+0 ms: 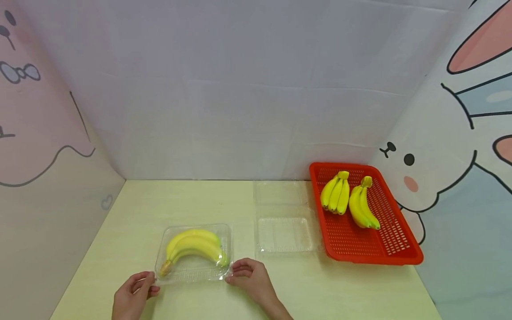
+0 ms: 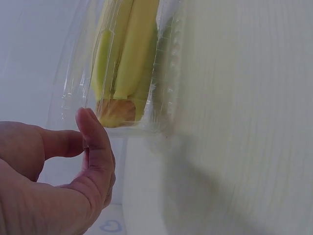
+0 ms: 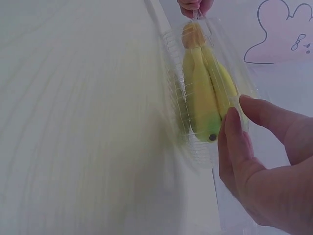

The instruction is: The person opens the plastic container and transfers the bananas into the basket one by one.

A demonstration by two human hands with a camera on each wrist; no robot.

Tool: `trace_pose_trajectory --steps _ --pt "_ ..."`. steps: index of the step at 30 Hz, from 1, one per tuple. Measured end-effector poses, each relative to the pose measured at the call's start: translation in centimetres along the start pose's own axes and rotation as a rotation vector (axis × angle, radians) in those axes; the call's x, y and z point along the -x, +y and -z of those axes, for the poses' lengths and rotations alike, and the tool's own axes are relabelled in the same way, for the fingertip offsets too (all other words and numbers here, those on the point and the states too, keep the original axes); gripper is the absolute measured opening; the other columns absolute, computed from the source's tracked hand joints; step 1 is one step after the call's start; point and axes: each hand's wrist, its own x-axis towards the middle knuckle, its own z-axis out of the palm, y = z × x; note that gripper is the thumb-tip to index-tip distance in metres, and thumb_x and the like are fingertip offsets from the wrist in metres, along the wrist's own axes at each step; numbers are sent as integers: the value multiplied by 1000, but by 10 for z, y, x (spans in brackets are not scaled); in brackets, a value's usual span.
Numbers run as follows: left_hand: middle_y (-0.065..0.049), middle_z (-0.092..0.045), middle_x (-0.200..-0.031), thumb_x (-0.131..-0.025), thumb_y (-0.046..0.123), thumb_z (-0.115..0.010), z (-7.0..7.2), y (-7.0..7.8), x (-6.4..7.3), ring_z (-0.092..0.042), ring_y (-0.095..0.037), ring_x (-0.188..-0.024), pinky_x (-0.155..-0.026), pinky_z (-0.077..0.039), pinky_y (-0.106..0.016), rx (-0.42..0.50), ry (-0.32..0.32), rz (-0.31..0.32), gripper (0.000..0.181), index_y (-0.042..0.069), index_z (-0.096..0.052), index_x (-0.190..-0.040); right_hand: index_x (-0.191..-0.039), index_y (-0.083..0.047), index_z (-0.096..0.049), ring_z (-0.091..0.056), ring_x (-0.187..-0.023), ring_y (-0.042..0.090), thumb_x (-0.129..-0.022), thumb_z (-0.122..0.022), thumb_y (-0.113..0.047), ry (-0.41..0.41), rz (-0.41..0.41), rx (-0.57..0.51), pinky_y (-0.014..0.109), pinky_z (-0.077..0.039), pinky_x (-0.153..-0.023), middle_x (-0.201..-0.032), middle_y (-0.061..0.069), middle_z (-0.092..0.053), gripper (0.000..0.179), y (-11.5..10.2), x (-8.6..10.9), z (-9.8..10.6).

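Left hand [image 1: 133,294] and right hand [image 1: 255,281]: near corners of clear box [image 1: 196,274] pinched between fingers [image 3: 239,142]; bananas [image 1: 196,243] seen inside; red basket [image 1: 360,247] placed farther right.

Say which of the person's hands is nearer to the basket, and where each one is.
Right. The right hand is left of the basket, at the near right corner of the box; the left hand is farther left, at its near left corner.
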Motion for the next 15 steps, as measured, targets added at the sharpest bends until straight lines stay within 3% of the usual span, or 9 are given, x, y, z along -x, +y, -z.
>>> trace_pose_trajectory --steps 11,15 --pt "-4 -71 -80 -103 18 -60 0 4 -1 -71 -18 -65 -61 -59 -29 -82 5 -15 40 -15 -56 -125 -101 6 -70 -71 -85 19 -77 -86 4 38 -4 31 19 -56 -72 -93 9 -72 29 -5 1 -5" --pt "-5 -72 -81 -104 17 -58 3 5 0 -72 -18 -65 -62 -60 -28 -95 -26 -20 41 -17 -56 -125 -98 5 -70 -71 -83 19 -75 -87 4 50 0 49 19 -56 -70 -90 8 -71 28 -8 1 -7"
